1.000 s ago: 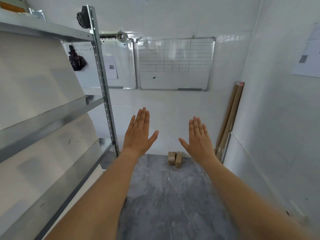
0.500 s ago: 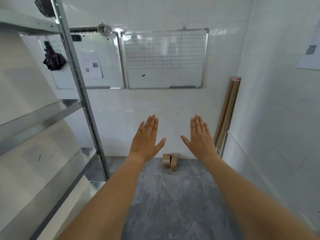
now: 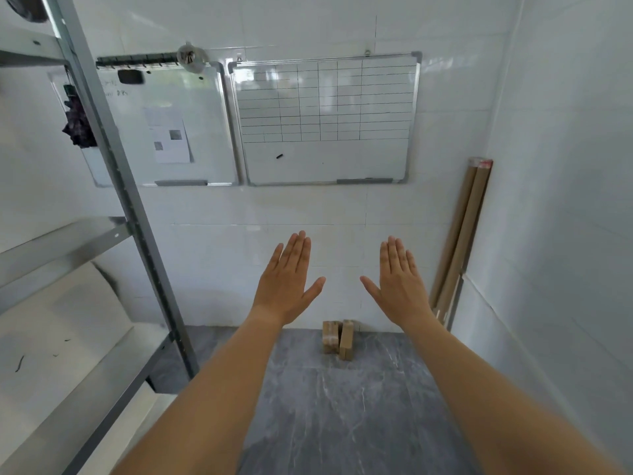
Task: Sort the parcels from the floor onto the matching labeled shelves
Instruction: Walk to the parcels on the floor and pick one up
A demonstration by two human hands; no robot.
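Two parcels, small brown cartons, stand side by side on the far floor against the wall. I see left hand and right hand flat, empty, well short. Likely light, stiff; I'd grip opposite side faces.

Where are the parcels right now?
In the head view, the two parcels stand on the grey floor against the far wall, below the gridded whiteboard.

Left hand, right hand outstretched, flat, empty
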